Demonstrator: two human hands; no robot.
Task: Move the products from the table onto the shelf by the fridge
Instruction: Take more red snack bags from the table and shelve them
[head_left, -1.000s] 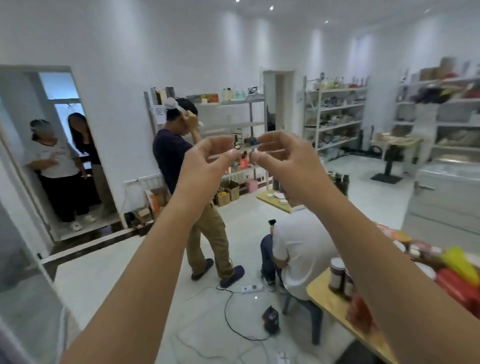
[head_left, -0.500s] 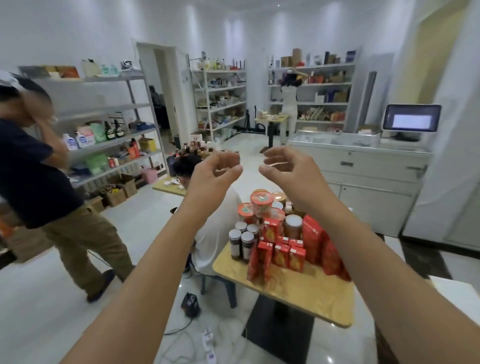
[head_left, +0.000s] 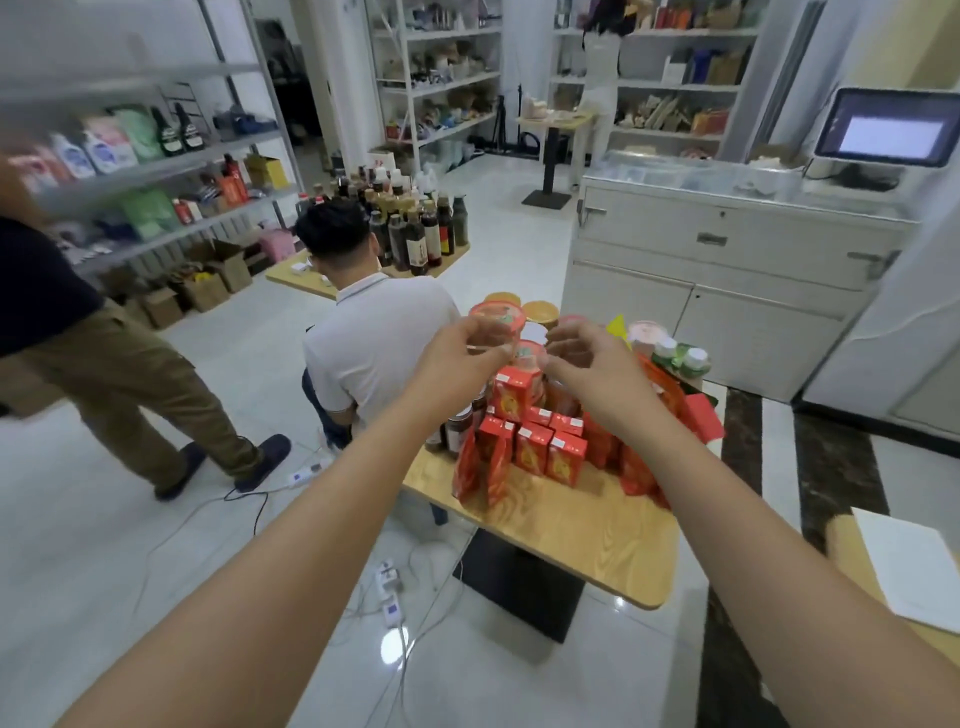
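A small wooden table (head_left: 597, 545) stands ahead, crowded with products: red boxes (head_left: 530, 452), red pouches (head_left: 467, 467), dark jars (head_left: 457, 428), red-lidded tubs (head_left: 493, 317) and green-and-white bottles (head_left: 680, 358). Both my arms reach forward above it. My left hand (head_left: 462, 353) and my right hand (head_left: 587, 358) hover side by side over the pile. Their fingers are curled and nothing is in them. Neither hand touches a product. I cannot make out a fridge or its shelf.
A person in a white shirt (head_left: 374, 338) sits just left of the table. Another person (head_left: 104, 364) walks at far left. Power strips and cables (head_left: 389, 587) lie on the floor. A white counter (head_left: 727, 249) stands behind, and a table with paper (head_left: 909, 566) sits at right.
My view has swung right and down, from the doorway and standing person to the product table. Both hands stayed raised together and dropped lower over the products.
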